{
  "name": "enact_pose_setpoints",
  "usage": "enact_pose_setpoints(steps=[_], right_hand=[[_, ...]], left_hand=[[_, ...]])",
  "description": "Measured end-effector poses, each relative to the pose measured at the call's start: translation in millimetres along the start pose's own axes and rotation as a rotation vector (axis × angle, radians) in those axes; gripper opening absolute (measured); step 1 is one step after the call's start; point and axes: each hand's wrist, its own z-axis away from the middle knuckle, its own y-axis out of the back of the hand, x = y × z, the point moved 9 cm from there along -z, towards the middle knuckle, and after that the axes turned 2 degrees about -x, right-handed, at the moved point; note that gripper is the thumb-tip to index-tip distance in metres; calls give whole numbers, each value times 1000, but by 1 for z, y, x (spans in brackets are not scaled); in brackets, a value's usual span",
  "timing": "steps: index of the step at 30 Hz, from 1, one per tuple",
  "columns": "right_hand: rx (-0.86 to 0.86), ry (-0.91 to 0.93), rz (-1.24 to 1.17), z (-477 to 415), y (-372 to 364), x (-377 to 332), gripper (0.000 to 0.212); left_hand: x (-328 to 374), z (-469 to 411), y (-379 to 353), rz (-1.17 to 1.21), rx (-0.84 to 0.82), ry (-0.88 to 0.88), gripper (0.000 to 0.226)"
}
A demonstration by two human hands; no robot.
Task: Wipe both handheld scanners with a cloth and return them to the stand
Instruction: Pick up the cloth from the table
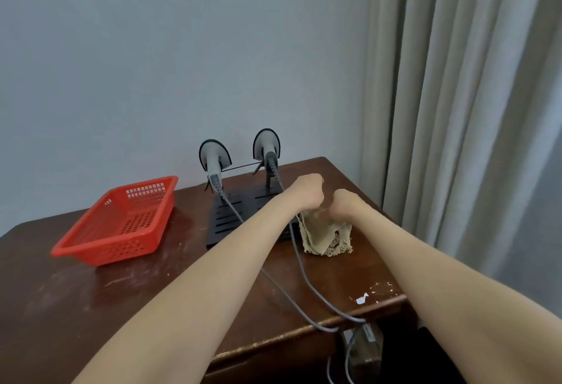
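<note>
Hands meet above the right part of the wooden table [91,307], both arms reaching forward from the near edge. Left hand [307,190] is curled into a fist and right hand [343,204] is curled beside it, the 2 nearly touching, each pinching the top edge of a beige cloth [322,236]. Cloth hangs straight down from both hands, its frayed lower edge resting on the table just beneath them.

Beyond and to the left of the left hand, 2 grey handheld scanners sit in the black stand [231,219]: the left scanner [213,158] further from the hands, the right scanner [267,146] just behind the left fist. Their heads point away toward the wall, handles angled down. A grey cable [307,286] runs from each handle; both pass under the left forearm and drop over the table's near right edge.

Far to the left of both hands stands a red plastic basket [121,225], well apart from the stand.
</note>
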Motion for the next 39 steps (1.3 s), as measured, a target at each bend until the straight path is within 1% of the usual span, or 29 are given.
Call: enact_pose_setpoints(steps=[4, 5, 6, 9, 12, 15, 18, 19, 21, 23, 24, 25, 26, 27, 29, 31, 33, 35, 36, 37, 38, 39], right_hand=[[31, -17, -96, -6, -2, 8, 25], [35, -20, -160, -10, -2, 9, 21], [33, -17, -262, -14, -3, 9, 20], [17, 7, -663, -19, 4, 5, 26], [-11, 38, -946, -17, 18, -7, 40], [-6, 108, -1153, -14, 42, -23, 37], [-20, 168, -1355, -9, 67, -39, 23], [-38, 195, -1410, -7, 76, -46, 21], [-76, 243, -1493, -2, 89, -65, 24], [-103, 302, -1552, 3, 98, -89, 15], [-125, 327, -1576, 5, 99, -102, 10], [-153, 344, -1589, 7, 97, -118, 7], [-173, 364, -1604, 8, 96, -133, 8], [-191, 377, -1616, 9, 93, -147, 9], [-238, 387, -1654, 12, 79, -182, 9], [-226, 394, -1660, 15, 70, -203, 15], [-313, 382, -1639, 20, 39, -251, 20], [-315, 388, -1588, 20, 24, -272, 11], [-322, 400, -1536, 22, 14, -287, 6], [-308, 401, -1467, 22, 5, -298, 5], [-283, 406, -1392, 22, -4, -307, 7], [-259, 413, -1317, 22, -12, -315, 9]], left_hand=[[-4, -4, 3, 56, 3, 8, 51], [-6, -5, 5, 76, 4, 12, 51], [-6, -5, 7, 102, 7, 12, 50], [-7, -8, 20, 256, 47, 11, 50], [-4, -9, 44, 447, 135, 5, 54], [-5, -9, 76, 533, 255, -5, 59], [-12, -4, 105, 597, 357, -12, 68], [-16, 0, 114, 618, 391, -6, 70], [-27, 8, 130, 664, 457, 20, 73], [-44, 15, 141, 711, 486, 81, 73], [-53, 18, 144, 734, 483, 106, 67], [-63, 24, 148, 768, 477, 129, 55], [-72, 28, 149, 823, 470, 154, 44], [-80, 33, 149, 887, 458, 175, 42], [-101, 46, 148, 999, 408, 231, 46], [-115, 52, 144, 1077, 346, 278, 51], [-161, 70, 153, 1128, 426, 322, 43], [-188, 81, 159, 1162, 524, 347, 25], [-207, 88, 163, 1198, 589, 354, 16], [-226, 95, 166, 1232, 649, 364, 9], [-244, 103, 169, 1237, 704, 381, 7], [-260, 109, 173, 1218, 745, 398, 11]])
